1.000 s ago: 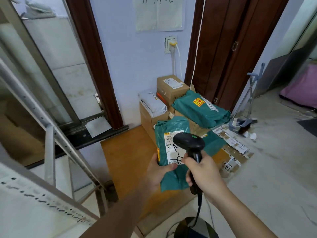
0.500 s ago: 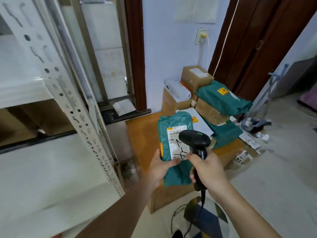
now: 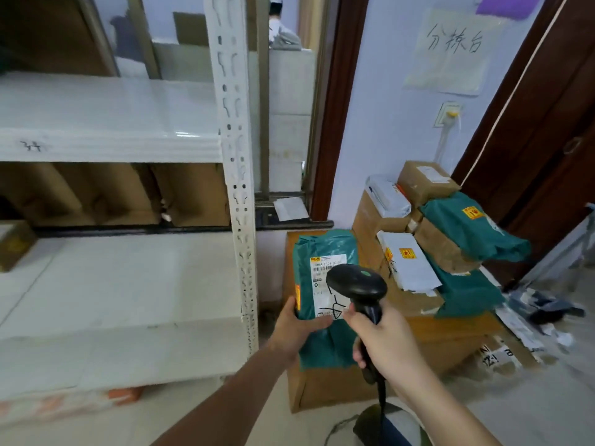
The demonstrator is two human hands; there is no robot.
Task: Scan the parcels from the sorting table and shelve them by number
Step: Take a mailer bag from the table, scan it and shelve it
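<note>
My left hand grips the lower edge of a green plastic parcel, held upright with its white label facing me; a handwritten mark is on the label. My right hand holds a black barcode scanner by its handle, with the scanner head just in front of the label. Behind the parcel is the low wooden sorting table, piled with cardboard boxes, green bags and a white mailer. A white metal shelf unit fills the left.
A perforated white upright post stands between the shelves and the table. A small brown box sits at the left edge of the lower shelf. The scanner's cable drops to a round dark stand on the floor. Dark wooden doors stand right.
The view has swung left, bringing the shelf unit into sight. Both hands keep the parcel and scanner together in the same grip.
</note>
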